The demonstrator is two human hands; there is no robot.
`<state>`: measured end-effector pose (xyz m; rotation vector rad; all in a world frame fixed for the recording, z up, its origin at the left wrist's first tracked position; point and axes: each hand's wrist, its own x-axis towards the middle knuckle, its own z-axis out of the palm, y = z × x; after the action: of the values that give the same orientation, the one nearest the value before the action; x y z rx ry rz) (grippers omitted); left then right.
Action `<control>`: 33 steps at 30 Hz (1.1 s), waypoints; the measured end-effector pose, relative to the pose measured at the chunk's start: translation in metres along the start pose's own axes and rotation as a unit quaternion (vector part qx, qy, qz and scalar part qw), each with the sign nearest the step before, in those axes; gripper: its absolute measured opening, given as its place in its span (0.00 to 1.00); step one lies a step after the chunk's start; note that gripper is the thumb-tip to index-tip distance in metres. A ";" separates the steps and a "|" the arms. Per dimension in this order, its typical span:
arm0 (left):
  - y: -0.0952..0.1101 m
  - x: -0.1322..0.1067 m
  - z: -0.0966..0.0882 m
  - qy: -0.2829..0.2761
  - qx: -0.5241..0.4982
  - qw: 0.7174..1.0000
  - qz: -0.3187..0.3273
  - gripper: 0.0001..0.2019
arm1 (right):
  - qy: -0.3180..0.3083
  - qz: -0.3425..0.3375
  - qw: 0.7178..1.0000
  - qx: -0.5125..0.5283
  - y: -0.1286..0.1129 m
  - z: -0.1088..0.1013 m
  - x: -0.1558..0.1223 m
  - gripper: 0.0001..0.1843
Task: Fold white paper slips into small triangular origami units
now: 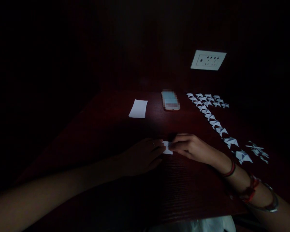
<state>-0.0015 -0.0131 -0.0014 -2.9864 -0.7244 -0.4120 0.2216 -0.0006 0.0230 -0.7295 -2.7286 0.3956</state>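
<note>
A small white piece of paper (168, 151) lies on the dark red table in front of me, between my two hands. From the left, my left hand (147, 153) presses on its edge with the fingers close together; a thin ring shows on one finger. My right hand (187, 145) pinches the paper's right side with bent fingers. Both hands cover much of the sheet, so its folds are hard to make out. Beyond my hands lies a stack of white paper sheets (138, 109).
Folded white paper pieces (215, 123) stand in rows along the right side. Near them is a small heap of paper scraps (257, 150). A phone (170, 100) rests at the back, below a wall socket (208, 60). The surroundings are very dark.
</note>
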 end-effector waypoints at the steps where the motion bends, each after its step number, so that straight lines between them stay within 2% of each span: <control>1: 0.000 0.000 0.000 -0.002 0.001 1.000 -0.001 0.15 | -0.003 -0.006 1.000 -0.012 -0.001 0.000 0.000 0.13; 8: 0.000 0.002 -0.003 -0.022 -0.002 1.000 -0.003 0.15 | -0.025 -0.024 0.995 -0.094 -0.004 -0.002 -0.002 0.12; 15: -0.003 0.000 -0.001 -0.012 -0.009 1.000 -0.007 0.18 | -0.027 -0.030 0.998 -0.045 -0.004 -0.004 -0.002 0.11; 22: -0.003 -0.001 0.000 -0.036 -0.009 0.999 -0.017 0.17 | -0.020 0.006 0.999 0.047 -0.004 -0.005 -0.002 0.12; 26: -0.002 -0.002 0.001 -0.038 -0.005 0.999 -0.012 0.17 | 0.002 0.040 0.998 0.041 0.000 -0.004 -0.003 0.14; 33: -0.004 -0.002 0.001 -0.034 -0.001 0.999 0.006 0.17 | -0.008 0.033 0.999 0.009 0.001 -0.002 -0.002 0.15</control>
<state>-0.0047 -0.0106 -0.0028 -3.0181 -0.7107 -0.3128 0.2249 -0.0006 0.0244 -0.8174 -2.7182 0.4417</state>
